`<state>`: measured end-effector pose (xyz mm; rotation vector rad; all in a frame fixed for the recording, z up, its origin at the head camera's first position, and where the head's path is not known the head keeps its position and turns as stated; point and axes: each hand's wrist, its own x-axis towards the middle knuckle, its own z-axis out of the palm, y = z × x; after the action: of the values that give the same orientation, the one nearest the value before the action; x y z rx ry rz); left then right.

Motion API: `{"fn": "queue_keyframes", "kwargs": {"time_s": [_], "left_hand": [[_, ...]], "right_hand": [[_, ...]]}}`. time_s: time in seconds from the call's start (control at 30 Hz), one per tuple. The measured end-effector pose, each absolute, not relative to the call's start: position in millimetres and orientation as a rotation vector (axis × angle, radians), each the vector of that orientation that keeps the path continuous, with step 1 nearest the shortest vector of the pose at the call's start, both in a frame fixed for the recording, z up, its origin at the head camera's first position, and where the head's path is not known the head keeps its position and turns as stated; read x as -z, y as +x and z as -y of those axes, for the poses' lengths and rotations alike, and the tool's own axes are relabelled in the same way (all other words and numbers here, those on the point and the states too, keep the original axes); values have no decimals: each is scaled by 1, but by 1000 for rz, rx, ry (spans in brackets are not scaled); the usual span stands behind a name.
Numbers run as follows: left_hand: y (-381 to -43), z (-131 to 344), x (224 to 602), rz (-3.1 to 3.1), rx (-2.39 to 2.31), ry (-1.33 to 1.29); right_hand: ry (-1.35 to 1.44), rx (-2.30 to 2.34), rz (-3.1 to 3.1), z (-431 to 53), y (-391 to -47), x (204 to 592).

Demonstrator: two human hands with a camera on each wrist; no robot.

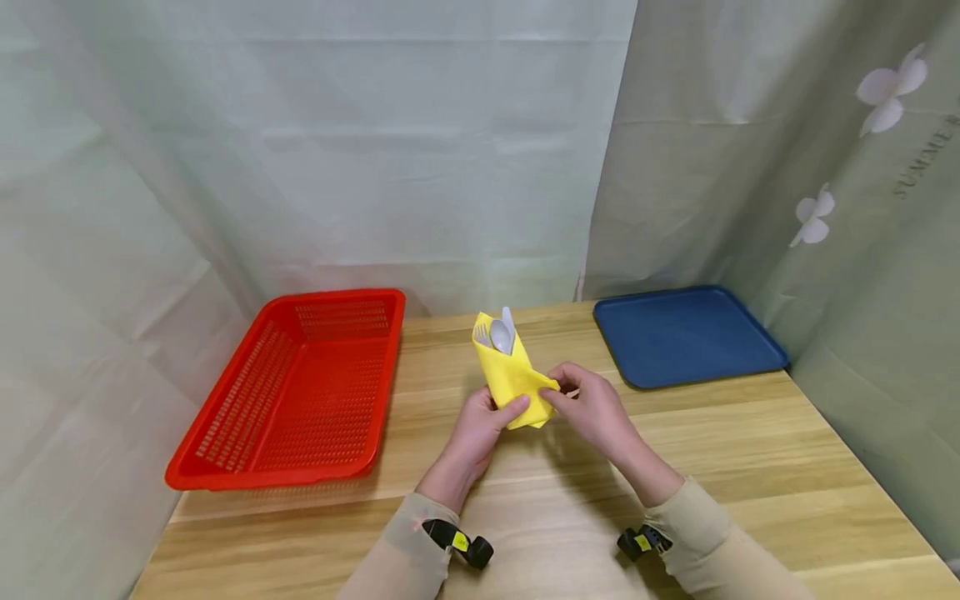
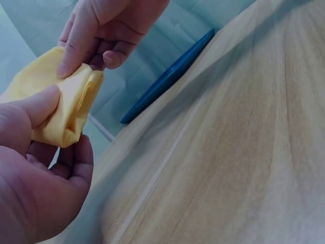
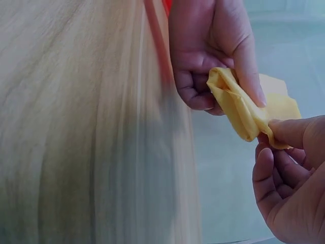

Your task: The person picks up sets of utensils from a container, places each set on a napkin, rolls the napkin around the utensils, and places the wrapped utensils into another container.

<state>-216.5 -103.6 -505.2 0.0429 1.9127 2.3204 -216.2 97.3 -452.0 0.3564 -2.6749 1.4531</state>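
Note:
A yellow napkin point(image 1: 512, 379) is wrapped round a fork point(image 1: 482, 335), a spoon point(image 1: 500, 335) and a knife point(image 1: 509, 322), all light grey, whose upper ends stick out of its far end in the head view. My left hand point(image 1: 480, 425) grips the bundle near its lower end, thumb across the front and fingers behind. With thumb and fingers, my right hand point(image 1: 592, 408) pinches a loose corner of the napkin at the bundle's right side. Seen from the left wrist, the folded lower end of the napkin point(image 2: 66, 107) hides the cutlery.
On the left of the wooden table point(image 1: 465, 500) stands a red perforated plastic basket point(image 1: 386, 392). A dark blue tray point(image 1: 690, 337) lies at the back right. Pale curtains point(image 1: 405, 150) hang behind and on both sides of the table.

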Motion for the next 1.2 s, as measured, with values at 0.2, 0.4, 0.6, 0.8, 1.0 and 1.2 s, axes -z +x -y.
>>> {"fn": "queue_keyframes", "kwargs": {"time_s": [0.2, 0.4, 0.6, 0.8, 1.0, 1.2], "left_hand": [[-217, 102, 506, -1917, -2337, 42], [-217, 103, 506, -1901, -2352, 41], [-216, 103, 506, -1889, -2381, 7], [-216, 102, 504, -1859, -2425, -63], [-218, 102, 503, -1854, -2473, -123], [-219, 104, 504, -1883, -2517, -219]], "right_hand": [[348, -1452, 2693, -99, -214, 446], [368, -1458, 2716, -99, -212, 441], [344, -1535, 2717, -98, -214, 442], [306, -1611, 2654, -95, -218, 447], [286, -1583, 2561, -94, -220, 448], [378, -1362, 2403, -96, -211, 447]]}}
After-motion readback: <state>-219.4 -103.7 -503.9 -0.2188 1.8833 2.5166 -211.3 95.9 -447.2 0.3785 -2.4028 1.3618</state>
